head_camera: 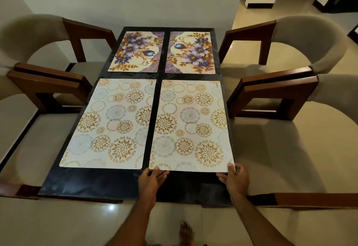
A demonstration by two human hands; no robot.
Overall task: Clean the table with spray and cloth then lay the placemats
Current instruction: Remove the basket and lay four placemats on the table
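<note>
Both hands pinched the near-right placemat (190, 125) at its six-o'clock corners, left hand (152, 180), right hand (235, 178); it looked thin, light, probably slippery on the bench (96, 181).

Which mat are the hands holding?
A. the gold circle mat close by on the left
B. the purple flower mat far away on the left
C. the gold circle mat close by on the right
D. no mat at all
C: the left hand and right hand each grip a near corner of the near right gold circle mat.
</note>
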